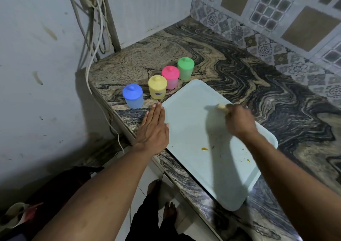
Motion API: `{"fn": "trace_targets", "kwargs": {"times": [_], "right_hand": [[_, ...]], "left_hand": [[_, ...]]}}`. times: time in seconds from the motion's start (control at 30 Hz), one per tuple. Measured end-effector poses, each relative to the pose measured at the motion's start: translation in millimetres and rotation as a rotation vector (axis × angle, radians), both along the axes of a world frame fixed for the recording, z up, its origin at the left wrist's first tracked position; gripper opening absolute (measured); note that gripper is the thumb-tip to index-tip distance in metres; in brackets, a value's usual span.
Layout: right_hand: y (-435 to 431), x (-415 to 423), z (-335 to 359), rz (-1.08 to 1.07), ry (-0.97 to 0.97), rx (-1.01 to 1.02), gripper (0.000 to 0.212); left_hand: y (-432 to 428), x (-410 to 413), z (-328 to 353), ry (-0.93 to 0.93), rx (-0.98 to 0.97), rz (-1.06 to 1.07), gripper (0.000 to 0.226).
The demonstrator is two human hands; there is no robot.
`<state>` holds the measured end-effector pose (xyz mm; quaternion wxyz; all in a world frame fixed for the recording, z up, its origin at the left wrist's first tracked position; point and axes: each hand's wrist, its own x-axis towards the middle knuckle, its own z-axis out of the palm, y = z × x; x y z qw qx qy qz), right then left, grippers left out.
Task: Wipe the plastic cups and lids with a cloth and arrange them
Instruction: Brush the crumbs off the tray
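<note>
Four lidded plastic cups stand in a diagonal row on the counter: blue [133, 96], yellow [157, 87], pink [170, 77] and green [185, 68]. All are upright with lids on. A pale blue tray [193, 115] lies in front of them with a few yellow food specks. My left hand [154, 128] rests flat, fingers together, at the tray's left edge, just below the blue cup. My right hand [238, 120] is blurred over the tray, closed on a small beige cloth [221, 106] that sticks out from the fist.
The marbled counter [239, 71] runs to a tiled wall at the right and a white panel at the back. White cables [92, 56] hang down the left wall by the counter's corner. My bare feet show on the floor tiles below the counter edge.
</note>
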<state>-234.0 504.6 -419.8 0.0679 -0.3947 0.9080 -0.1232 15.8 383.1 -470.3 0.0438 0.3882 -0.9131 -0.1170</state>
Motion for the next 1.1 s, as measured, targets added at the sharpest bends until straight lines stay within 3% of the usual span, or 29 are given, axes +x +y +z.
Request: {"fn": "trace_targets", "kwargs": {"times": [0.07,0.17,0.3,0.37,0.43,0.57,0.7,0.8,0.93,1.03,1.1], "right_hand": [[5.2,33.4,-15.0,0.090,0.112,0.111,0.045],[26.3,97.1,-26.4,0.163,0.171,0.121,0.038],[58.5,166.8,-17.1,0.365,0.013,0.017,0.042],[59.9,160.0,-3.3,0.411,-0.226,-0.013,0.031],[52.9,135.0,5.2,0.303,-0.385,-0.138,0.012],[18.7,96.8,6.0,0.197,-0.297,-0.247,0.015],[-1.0,127.9,-6.7,0.457,-0.390,-0.192,0.032],[7.0,149.1,-16.5,0.521,-0.358,-0.154,0.038],[30.7,146.2,-14.6,0.577,-0.338,-0.073,0.048],[55.9,136.3,-1.7,0.579,-0.366,-0.022,0.042],[70.1,126.7,9.5,0.573,-0.393,0.034,0.051]], "left_hand": [[0.6,-0.8,0.1,-0.013,-0.003,0.008,0.063],[1.3,-0.8,0.2,-0.015,-0.006,0.022,0.063],[2.1,-0.6,1.3,-0.015,-0.003,0.024,0.063],[1.8,-0.2,1.6,-0.011,-0.004,0.021,0.063],[1.3,0.3,1.5,-0.009,0.001,0.012,0.063],[0.3,0.8,1.7,0.010,0.003,0.013,0.063],[-1.3,2.0,3.6,-0.014,0.039,-0.002,0.073],[-2.2,3.0,3.5,-0.052,0.033,-0.020,0.081],[-1.4,0.1,4.9,-0.018,0.030,0.013,0.066],[-0.3,0.7,3.8,-0.018,0.029,0.005,0.064],[-0.8,1.2,2.9,-0.019,0.027,0.004,0.064]]}}
